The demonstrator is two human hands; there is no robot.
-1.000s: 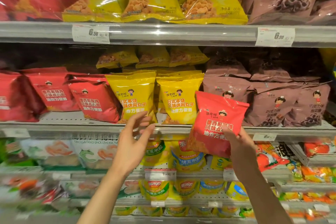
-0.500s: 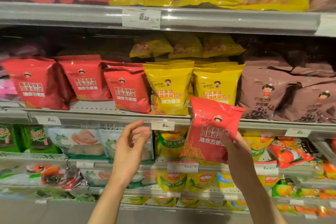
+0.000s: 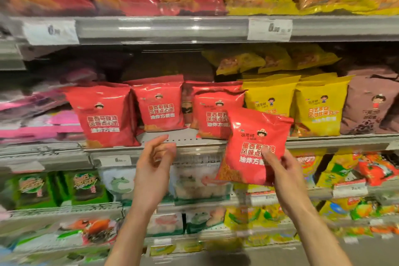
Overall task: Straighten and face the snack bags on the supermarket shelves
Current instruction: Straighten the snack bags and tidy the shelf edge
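**Red bag out of the row, in hand**

Big picture first: middle shelf (image 3: 194,136) carrying a front row of red bags (image 3: 159,107), then yellow bags (image 3: 269,97), then brown bags (image 3: 367,106) off to the right. Red section looking gappy, with bare shelf showing between the middle and right-hand red bags.

Down a size: loose red bag (image 3: 254,142) held up in front of the shelf lip, tilted, label facing out, overlapping the rightmost shelved red bag and the first yellow one. Not on the shelf yet.

Right hand (image 3: 280,170) pinching that bag at its lower right corner, thumb across the printed face, other fingers hidden behind. Left hand (image 3: 155,168) free just below the shelf edge, fingers loosely bent, grasping nothing.

Handling, by the look of it: light, puffy, soft-sided, glossy film likely a bit slippery, contents probably brittle, so no squeezing the belly. Best grip probably at the sealed top or bottom seams, or lightly by both side edges, then stood upright in the gap, face forward.
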